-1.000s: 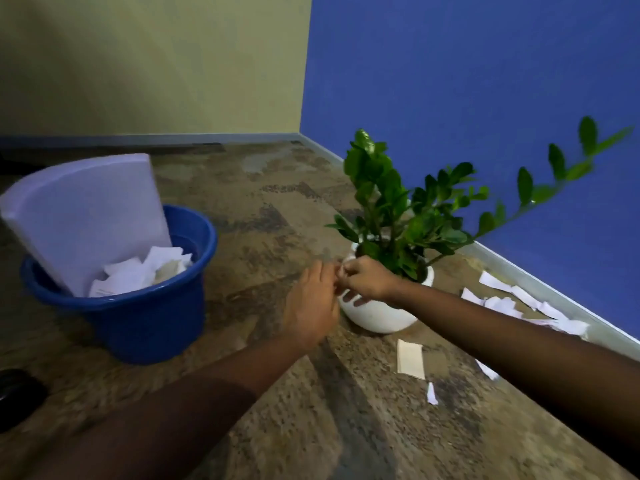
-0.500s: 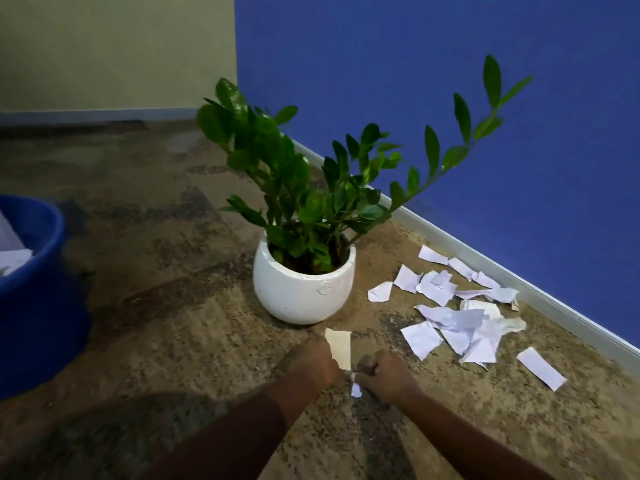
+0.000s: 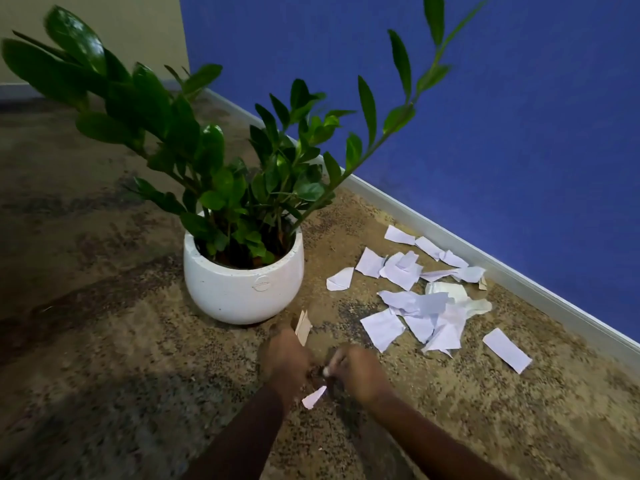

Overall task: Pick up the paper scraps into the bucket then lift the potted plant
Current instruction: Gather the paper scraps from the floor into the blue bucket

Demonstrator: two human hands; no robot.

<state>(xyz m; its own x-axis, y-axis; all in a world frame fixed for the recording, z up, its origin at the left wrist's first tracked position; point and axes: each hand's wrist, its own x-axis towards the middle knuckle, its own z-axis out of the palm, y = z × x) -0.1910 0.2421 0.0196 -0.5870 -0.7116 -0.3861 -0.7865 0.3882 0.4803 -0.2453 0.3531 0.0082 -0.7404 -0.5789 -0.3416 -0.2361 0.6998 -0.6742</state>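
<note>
A green leafy plant stands in a round white pot [image 3: 242,292] on the mottled brown floor. Just in front of the pot, my left hand [image 3: 284,363] holds a cream paper scrap [image 3: 303,327] that sticks up from its fingers. My right hand [image 3: 358,372] is close beside it, fingers curled near the floor. A small white scrap [image 3: 314,397] lies between my wrists. Several white paper scraps [image 3: 415,303] are strewn right of the pot toward the wall. The bucket is out of view.
A blue wall with a pale skirting board [image 3: 485,258] runs diagonally on the right. One long plant stem [image 3: 391,123] leans out over the scraps. A lone scrap [image 3: 506,350] lies apart at the right.
The view has swung right and closer, and the blue bucket has left the frame. My hands dropped from the pot's rim to the floor; the left has lifted the cream scrap.
</note>
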